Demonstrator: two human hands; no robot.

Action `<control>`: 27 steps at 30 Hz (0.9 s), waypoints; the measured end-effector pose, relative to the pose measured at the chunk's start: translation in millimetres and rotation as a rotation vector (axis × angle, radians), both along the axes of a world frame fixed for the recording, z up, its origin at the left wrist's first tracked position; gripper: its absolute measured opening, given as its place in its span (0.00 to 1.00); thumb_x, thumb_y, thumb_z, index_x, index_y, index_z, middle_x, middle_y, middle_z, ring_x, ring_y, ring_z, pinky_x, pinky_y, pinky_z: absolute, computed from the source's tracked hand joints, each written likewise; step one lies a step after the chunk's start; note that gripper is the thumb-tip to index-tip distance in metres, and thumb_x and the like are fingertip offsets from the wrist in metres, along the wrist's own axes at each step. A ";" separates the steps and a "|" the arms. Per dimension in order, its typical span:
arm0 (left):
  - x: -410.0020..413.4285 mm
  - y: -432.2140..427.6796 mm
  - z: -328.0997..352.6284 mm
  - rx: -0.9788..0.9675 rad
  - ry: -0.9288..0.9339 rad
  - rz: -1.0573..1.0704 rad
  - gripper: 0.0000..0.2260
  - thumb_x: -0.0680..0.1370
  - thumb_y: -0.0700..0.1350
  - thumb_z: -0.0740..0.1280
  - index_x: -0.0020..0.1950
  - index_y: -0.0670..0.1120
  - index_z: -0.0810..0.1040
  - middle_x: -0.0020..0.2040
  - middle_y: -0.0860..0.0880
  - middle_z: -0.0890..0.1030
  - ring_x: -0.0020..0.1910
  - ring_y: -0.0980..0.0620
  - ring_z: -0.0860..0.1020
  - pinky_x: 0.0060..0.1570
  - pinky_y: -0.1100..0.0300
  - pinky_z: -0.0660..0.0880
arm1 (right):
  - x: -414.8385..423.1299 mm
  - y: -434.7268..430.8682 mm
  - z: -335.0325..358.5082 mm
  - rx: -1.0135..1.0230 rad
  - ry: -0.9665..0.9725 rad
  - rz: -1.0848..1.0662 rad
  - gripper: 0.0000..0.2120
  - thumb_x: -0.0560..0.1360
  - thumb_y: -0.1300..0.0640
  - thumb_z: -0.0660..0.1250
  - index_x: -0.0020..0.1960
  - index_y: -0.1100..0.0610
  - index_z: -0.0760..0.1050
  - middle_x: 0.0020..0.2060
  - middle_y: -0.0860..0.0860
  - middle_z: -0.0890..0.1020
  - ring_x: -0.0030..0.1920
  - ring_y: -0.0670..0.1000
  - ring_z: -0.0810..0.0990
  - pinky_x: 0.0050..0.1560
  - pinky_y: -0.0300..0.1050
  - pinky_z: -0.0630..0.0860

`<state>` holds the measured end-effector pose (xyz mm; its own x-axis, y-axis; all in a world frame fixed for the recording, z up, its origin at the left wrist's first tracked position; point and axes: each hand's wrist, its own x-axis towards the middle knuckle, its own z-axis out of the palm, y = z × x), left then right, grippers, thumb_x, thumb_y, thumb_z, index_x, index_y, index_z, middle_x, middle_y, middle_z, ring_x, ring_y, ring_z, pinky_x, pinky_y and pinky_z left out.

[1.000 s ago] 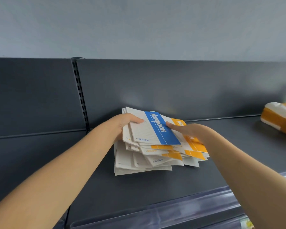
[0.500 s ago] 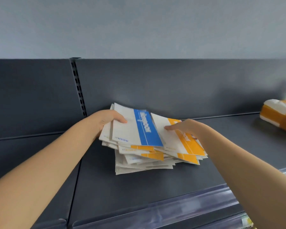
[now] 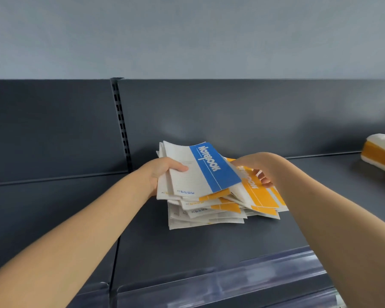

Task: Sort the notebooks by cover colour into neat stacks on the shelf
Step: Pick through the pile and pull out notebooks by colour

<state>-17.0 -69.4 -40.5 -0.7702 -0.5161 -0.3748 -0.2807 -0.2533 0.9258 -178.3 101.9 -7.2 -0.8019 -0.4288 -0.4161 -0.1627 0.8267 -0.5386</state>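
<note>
Since half a second ago the blue notebook (image 3: 211, 167) has swung back to the right and tipped up, so that its blue band now overlaps the orange notebook (image 3: 258, 194), and the right hand (image 3: 256, 165) has turned from lying flat to curling over that orange cover.

Blue notebook sits on top of the pile (image 3: 207, 216), raised at its left edge. The left hand (image 3: 162, 172) grips that edge, thumb on the cover and fingers underneath, apparently with a few more covers below it; probably this lifts the blue one clear of the orange ones.

Orange notebook lies fanned out at the pile's right side. The right hand's fingers (image 3: 262, 178) are bent down onto it; whether they pinch it or only pin it, I cannot tell. Likely it steadies the orange ones.

Pile rests mid-shelf (image 3: 187, 245), near the back edge. An orange-and-white bundle (image 3: 380, 152) lies well apart at the shelf's right end.
</note>
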 end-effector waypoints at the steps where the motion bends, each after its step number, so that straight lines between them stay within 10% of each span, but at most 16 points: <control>1: 0.9 -2.3 0.2 -0.006 -0.018 0.002 0.15 0.74 0.33 0.69 0.61 0.40 0.79 0.48 0.40 0.85 0.46 0.41 0.83 0.40 0.49 0.80 | -2.3 1.6 -2.2 -0.013 -0.019 -0.032 0.36 0.74 0.44 0.68 0.74 0.60 0.60 0.67 0.59 0.68 0.66 0.58 0.69 0.69 0.51 0.67; 11: 41.8 -24.0 40.9 -0.144 -0.035 0.012 0.07 0.77 0.35 0.66 0.53 0.40 0.79 0.37 0.42 0.85 0.32 0.45 0.84 0.27 0.52 0.80 | -11.7 4.1 -10.3 0.010 -0.059 -0.073 0.34 0.69 0.48 0.75 0.68 0.62 0.67 0.59 0.57 0.75 0.62 0.59 0.74 0.66 0.53 0.68; 20: 89.1 -43.6 97.6 -0.210 0.179 0.062 0.20 0.63 0.40 0.74 0.54 0.46 0.80 0.45 0.43 0.85 0.40 0.45 0.84 0.46 0.47 0.79 | -20.9 16.6 -11.3 -0.067 0.132 -0.130 0.27 0.71 0.56 0.75 0.63 0.68 0.72 0.54 0.59 0.77 0.61 0.60 0.76 0.63 0.52 0.71; 27: 95.4 -41.7 124.6 -0.194 0.379 0.074 0.11 0.70 0.44 0.70 0.50 0.43 0.79 0.37 0.44 0.84 0.31 0.49 0.83 0.29 0.57 0.81 | -11.3 9.1 -14.8 -0.184 0.102 -0.162 0.24 0.69 0.58 0.76 0.61 0.65 0.72 0.51 0.58 0.79 0.55 0.59 0.79 0.59 0.54 0.75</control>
